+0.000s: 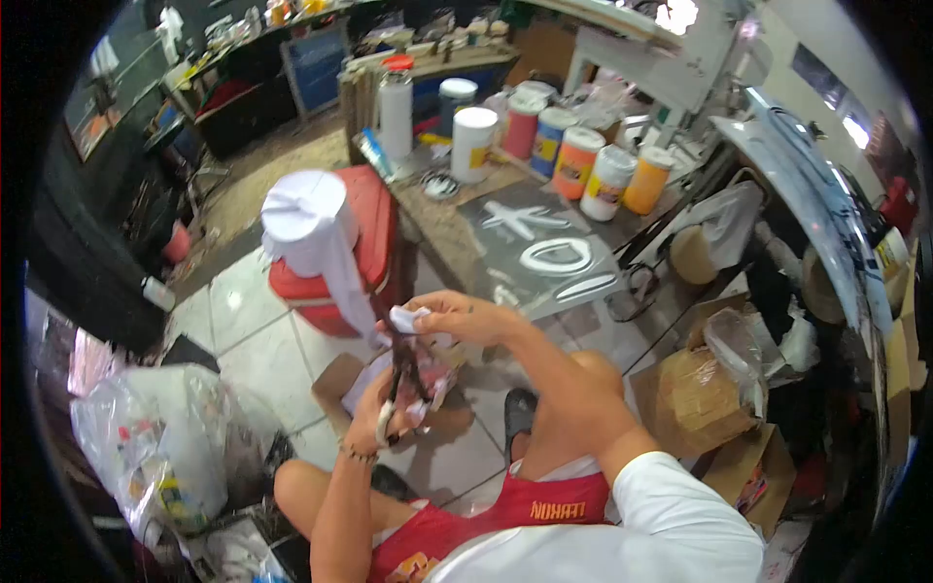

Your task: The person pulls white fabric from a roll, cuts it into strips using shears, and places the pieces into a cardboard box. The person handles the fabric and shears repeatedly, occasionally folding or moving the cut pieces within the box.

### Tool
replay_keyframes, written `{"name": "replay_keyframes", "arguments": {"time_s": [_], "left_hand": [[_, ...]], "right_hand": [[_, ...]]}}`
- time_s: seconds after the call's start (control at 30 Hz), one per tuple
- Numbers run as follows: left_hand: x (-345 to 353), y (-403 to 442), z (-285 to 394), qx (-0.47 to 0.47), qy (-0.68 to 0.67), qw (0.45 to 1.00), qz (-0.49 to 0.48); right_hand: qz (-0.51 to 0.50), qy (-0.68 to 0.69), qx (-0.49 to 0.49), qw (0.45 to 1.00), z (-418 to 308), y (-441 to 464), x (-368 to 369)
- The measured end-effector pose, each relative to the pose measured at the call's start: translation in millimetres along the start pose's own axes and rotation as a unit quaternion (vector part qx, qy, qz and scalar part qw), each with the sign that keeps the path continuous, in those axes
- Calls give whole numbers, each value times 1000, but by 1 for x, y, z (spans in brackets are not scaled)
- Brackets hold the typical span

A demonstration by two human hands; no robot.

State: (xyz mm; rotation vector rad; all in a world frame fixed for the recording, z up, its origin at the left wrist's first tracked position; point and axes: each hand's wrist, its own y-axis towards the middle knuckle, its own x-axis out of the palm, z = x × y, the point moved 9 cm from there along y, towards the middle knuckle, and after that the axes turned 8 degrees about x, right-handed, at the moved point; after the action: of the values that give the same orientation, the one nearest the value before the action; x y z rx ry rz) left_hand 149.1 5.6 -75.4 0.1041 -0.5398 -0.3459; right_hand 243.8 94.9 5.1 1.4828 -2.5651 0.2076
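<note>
Left hand [369,413]: closed about one pale handle of the scissors [397,342], dark blades directed up and away from the body. Grip partly hidden; whether the second handle is also held cannot be told. The handles stand apart; the blade opening is unclear.

Right hand [463,319]: thumb and fingers pinched on the white cloth [408,318], just beside the blades, presumably to steady it there.

The scissors and cloth are held in the air, ahead of the person's knees and above a carton [335,377] on the tiles, perhaps so placed to catch pieces.

A white roll [306,209] rests on the lid of the red cooler [375,219], by its left edge, seemingly to keep material within reach. Its tail [342,282] hangs over the near edge toward the hands; whether it joins the pinched cloth cannot be determined.

Jars [579,163] line the table's [432,219] far side, leaving the near corner to a lettered board [486,228], apparently laid flat for support.
</note>
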Motion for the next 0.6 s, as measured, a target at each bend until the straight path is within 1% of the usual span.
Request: {"name": "replay_keyframes", "arguments": {"time_s": [0.03, 0.1, 0.17, 0.2, 0.23, 0.3, 0.33, 0.37, 0.4, 0.43, 0.47, 0.5, 0.53, 0.57, 0.6], "left_hand": [[-3, 1, 4, 25, 37, 999, -8], [6, 3, 5, -30, 27, 999, 10], [-1, -5, 12, -109, 131, 985, 15], [3, -1, 26, -78, 170, 981, 40], [2, 0, 35, -81, 172, 980, 51], [-1, 1, 53, -35, 80, 992, 88], [-9, 0, 59, -10, 95, 991, 96], [-19, 0, 64, 15, 110, 988, 105], [-29, -1, 69, 42, 125, 985, 108], [-33, -1, 78, 63, 120, 982, 130], [-41, -1, 84, 73, 122, 978, 153], [-48, -4, 90, 83, 125, 973, 174], [-52, -6, 93, 82, 127, 973, 176], [-57, -9, 99, 102, 113, 970, 189], [-61, -11, 105, 122, 99, 967, 202]], "right_hand": [[-16, -9, 26, 999, 13, 3, 2], [9, -48, 33, 998, 21, 9, -10], [64, 9, 72, 995, 13, 2, -18], [50, -53, 13, 997, -5, 2, -12], [41, -46, 15, 998, -7, 4, -10], [63, -103, 64, 991, 6, 7, -10], [83, -115, 78, 987, 19, 12, -11], [76, -109, 85, 987, 32, 20, -5], [61, -122, 37, 990, 36, 29, 3], [49, -134, -14, 990, 40, 37, 8], [108, -296, -10, 949, 47, 43, 4], [106, -293, -11, 950, 57, 49, 6], [96, -306, -24, 947, 57, 55, 15], [86, -319, -37, 943, 57, 61, 24], [71, -240, -38, 967, 60, 66, 31]]}}
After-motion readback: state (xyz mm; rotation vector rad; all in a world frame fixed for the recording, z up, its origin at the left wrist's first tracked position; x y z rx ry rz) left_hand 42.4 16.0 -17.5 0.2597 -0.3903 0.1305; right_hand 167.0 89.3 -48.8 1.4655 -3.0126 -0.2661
